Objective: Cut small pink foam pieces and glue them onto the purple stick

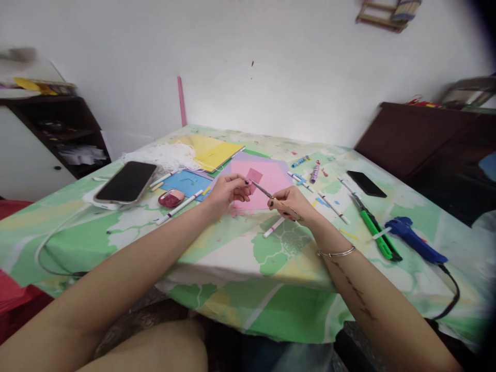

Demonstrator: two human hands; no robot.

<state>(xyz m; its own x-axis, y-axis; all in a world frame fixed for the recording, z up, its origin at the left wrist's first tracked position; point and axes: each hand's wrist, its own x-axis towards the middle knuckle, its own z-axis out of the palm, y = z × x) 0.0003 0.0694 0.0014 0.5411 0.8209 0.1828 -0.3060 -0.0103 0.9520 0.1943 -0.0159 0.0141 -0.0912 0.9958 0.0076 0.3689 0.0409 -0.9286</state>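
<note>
My left hand pinches a small dark-pink paper piece by its lower left side. In my right hand is a pair of scissors, their blades pointing left at the paper piece. The tips meet the paper near my left fingers; whether the blades are parted is too small to tell. Below both hands lie a larger pink sheet and pink scraps. A white marker lies just under my right hand.
Left are a phone, white yarn, a yellow sheet and a blue sheet. Right are a green utility knife, a blue glue gun with its cord, another phone and small rolled papers. A wall stands behind.
</note>
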